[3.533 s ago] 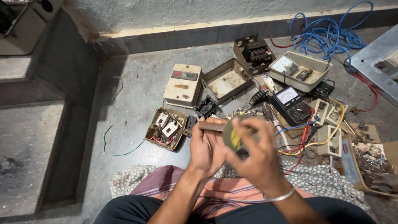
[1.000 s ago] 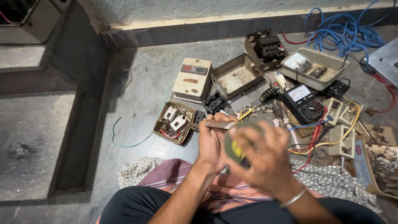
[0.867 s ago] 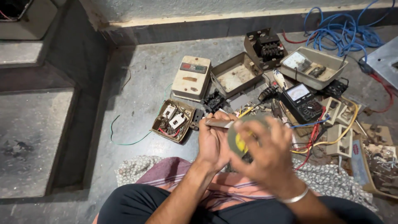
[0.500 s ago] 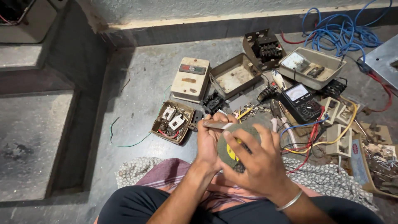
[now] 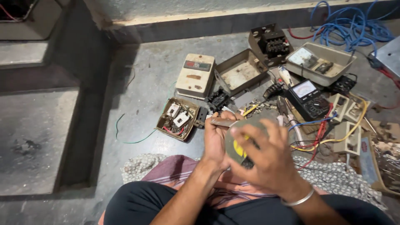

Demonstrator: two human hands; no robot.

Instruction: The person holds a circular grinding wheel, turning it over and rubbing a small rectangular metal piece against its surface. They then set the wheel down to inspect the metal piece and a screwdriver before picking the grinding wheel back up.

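I grip a round grey disc with a yellow centre (image 5: 241,143) in my right hand (image 5: 266,160); my left hand (image 5: 216,139) pinches a thin metal tool (image 5: 221,122) at its ten o'clock edge, seemingly mid-prying; next calls for steady leverage.

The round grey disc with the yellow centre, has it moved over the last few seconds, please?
No. The round grey disc with the yellow centre stays in both hands, just below the black multimeter and right of the small brown box of switch parts.
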